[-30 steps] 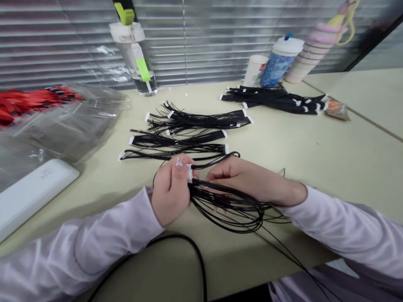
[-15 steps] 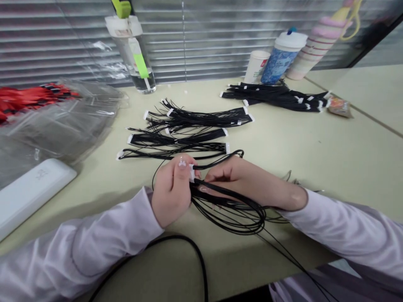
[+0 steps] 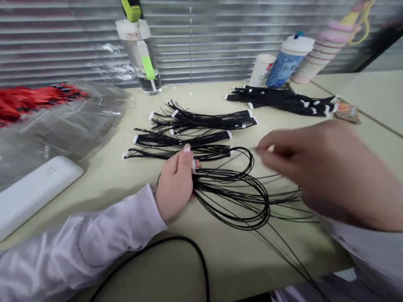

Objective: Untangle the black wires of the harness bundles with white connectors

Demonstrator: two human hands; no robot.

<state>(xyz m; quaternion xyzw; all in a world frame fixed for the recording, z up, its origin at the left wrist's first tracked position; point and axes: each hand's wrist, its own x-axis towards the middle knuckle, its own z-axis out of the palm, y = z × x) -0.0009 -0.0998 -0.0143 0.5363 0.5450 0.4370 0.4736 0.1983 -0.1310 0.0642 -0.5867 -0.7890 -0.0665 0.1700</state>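
Observation:
My left hand is closed around one end of a bundle of thin black wires, its thumb on a white connector. From there the looped black wires fan out rightward over the table, with loose ends trailing toward the front edge. My right hand, smeared by motion, is up to the right of the loops, thumb and finger pinched. A faint thin line runs from near the connector toward those fingertips; it looks like a single wire. Just beyond my left hand lie several black wire harnesses with white connectors.
Another pile of black harnesses lies back right, beside a small packet. A clear bottle, paper cup, blue cup and pink-topped bottle stand along the blinds. Left are plastic bags, red wires and a white device.
My right hand has drawn away from the connector to the right and upward, its fingers pinched. The wire loops lie more spread out. My left hand keeps its hold, and the view has shifted slightly.

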